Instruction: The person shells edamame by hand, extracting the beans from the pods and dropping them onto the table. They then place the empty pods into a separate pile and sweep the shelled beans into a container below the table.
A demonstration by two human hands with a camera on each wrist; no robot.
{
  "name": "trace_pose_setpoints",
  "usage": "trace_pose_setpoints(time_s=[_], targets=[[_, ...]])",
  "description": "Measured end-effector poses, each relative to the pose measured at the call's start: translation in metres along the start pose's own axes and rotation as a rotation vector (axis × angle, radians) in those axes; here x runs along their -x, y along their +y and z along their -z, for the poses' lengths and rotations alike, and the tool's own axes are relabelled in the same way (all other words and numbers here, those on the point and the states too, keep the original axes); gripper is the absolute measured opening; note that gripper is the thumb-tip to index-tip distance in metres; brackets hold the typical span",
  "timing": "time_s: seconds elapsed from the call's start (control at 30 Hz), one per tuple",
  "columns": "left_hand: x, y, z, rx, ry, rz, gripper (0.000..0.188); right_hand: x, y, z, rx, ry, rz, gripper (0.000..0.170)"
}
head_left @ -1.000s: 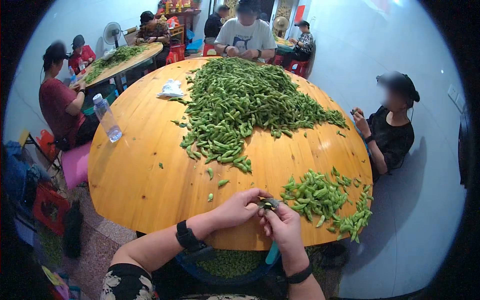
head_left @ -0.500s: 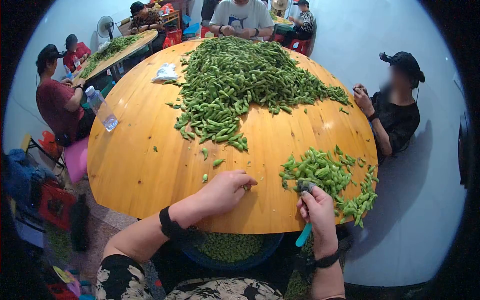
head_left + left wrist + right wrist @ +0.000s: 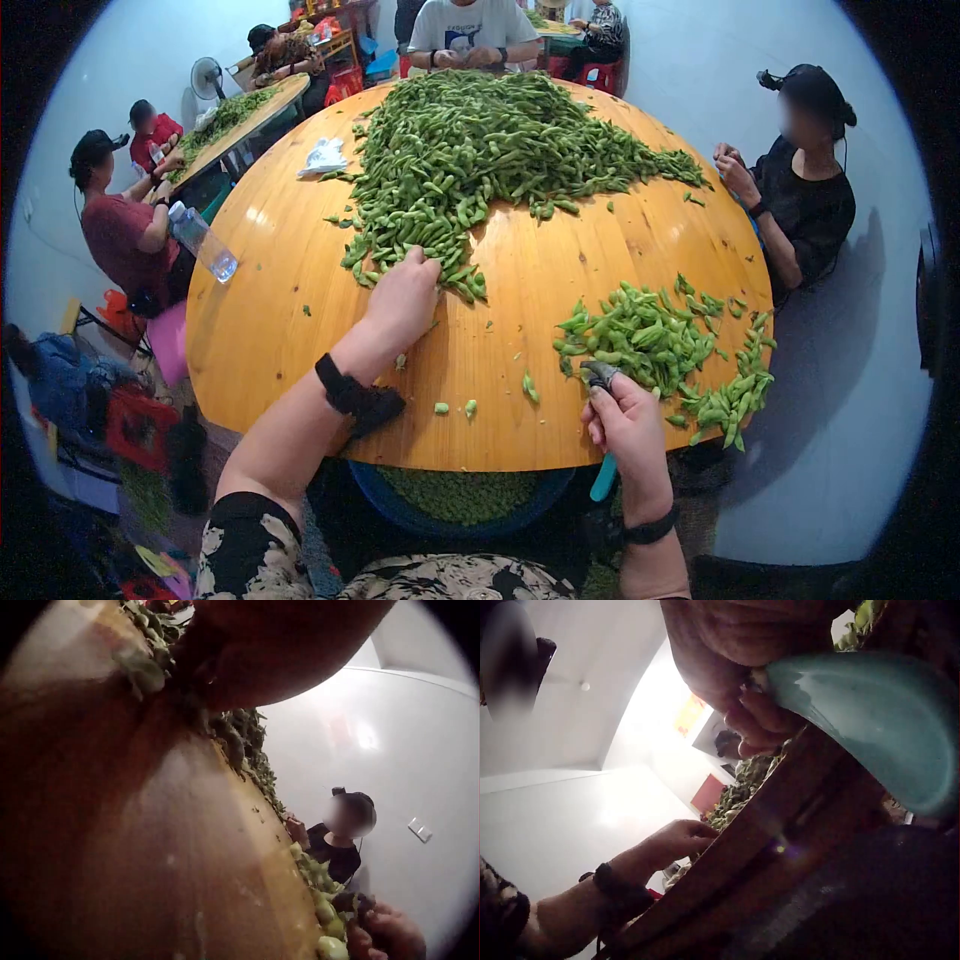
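Apparently picking from the pod heap [image 3: 480,150] at twelve o'clock on the worktop [image 3: 270,340] with left hand [image 3: 400,300] fingers bent, too hidden to tell any hold, while curling right hand [image 3: 630,418] fingers round a turquoise handle [image 3: 604,478] at five o'clock, likely needing a clean pinch next.

"Any words you can read?"

"None for certain. The white T-shirt [image 3: 500,38] across the surface [image 3: 290,350] carries a short line of dark lettering [image 3: 464,28] above its printed picture [image 3: 462,43], but it's too small to spell out."

"And the red patch [image 3: 707,793] in the right wrist view?"

"Too blurred to tell whether it bears writing. Same with the orange patch [image 3: 690,715] near it."
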State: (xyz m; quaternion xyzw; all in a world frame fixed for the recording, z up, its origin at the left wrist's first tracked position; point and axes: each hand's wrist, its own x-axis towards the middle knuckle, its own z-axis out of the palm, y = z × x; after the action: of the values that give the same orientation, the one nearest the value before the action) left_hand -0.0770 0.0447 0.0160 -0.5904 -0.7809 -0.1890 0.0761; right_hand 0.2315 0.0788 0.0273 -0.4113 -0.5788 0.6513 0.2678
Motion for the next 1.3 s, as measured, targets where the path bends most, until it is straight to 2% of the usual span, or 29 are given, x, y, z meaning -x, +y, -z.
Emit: trace_pose_setpoints(time_s=[0.13,0.23,0.3,0.33,0.4,0.5,0.63,0.7,0.8,0.9,1.03,1.1,1.17,1.23,1.27,1.3], targets=[[-0.007,-0.006,0.001,0.102,-0.026,0.031,0.01,0.005,-0.005,-0.009,-0.044,-0.036,-0.017,0.023],[0.004,0.005,0.01,0.113,-0.017,-0.032,0.013,0.002,-0.013,-0.022,-0.068,-0.114,-0.034,0.018],[0.021,0.027,0.026,0.367,-0.108,-0.009,0.015,-0.008,-0.012,-0.033,-0.119,-0.152,-0.001,0.017],[0.029,0.038,0.028,0.374,-0.123,-0.027,0.015,-0.011,-0.012,-0.037,-0.157,-0.204,0.038,0.017],[0.045,0.056,0.029,0.842,-0.199,0.049,0.022,-0.015,-0.018,-0.047,-0.196,-0.213,-0.001,0.015],[0.057,0.065,0.027,0.882,-0.224,-0.074,0.029,-0.015,-0.02,-0.055,-0.25,-0.247,-0.042,0.014],[0.061,0.067,0.024,0.958,-0.25,-0.061,0.033,-0.008,-0.02,-0.058,-0.322,-0.241,-0.063,0.014],[0.064,0.067,0.018,0.872,-0.145,-0.169,0.035,-0.006,-0.016,-0.057,-0.287,-0.23,-0.05,0.014],[0.066,0.074,0.019,0.754,-0.084,-0.214,0.036,-0.002,-0.018,-0.058,-0.254,-0.212,-0.034,0.014],[0.067,0.075,0.015,0.778,-0.037,-0.2,0.036,-0.001,-0.016,-0.062,-0.254,-0.198,-0.029,0.013],[0.067,0.072,0.013,0.829,-0.081,-0.171,0.03,-0.005,-0.005,-0.07,-0.287,-0.153,-0.028,0.012],[0.069,0.07,0.01,0.908,-0.113,-0.087,0.027,-0.007,-0.006,-0.076,-0.244,-0.125,-0.018,0.012],[0.068,0.068,0.007,0.91,-0.088,-0.115,0.028,-0.009,-0.002,-0.082,-0.202,-0.093,-0.005,0.013],[0.068,0.068,0.005,0.913,-0.06,-0.152,0.028,-0.013,0.005,-0.085,-0.095,-0.034,0.159,0.012],[0.068,0.068,0.005,0.923,-0.065,-0.119,0.027,-0.012,0.002,-0.082,-0.09,-0.032,0.158,0.012],[0.069,0.068,0.004,0.932,-0.07,-0.085,0.027,-0.01,-0.004,-0.078,-0.085,-0.079,0.077,0.013]])
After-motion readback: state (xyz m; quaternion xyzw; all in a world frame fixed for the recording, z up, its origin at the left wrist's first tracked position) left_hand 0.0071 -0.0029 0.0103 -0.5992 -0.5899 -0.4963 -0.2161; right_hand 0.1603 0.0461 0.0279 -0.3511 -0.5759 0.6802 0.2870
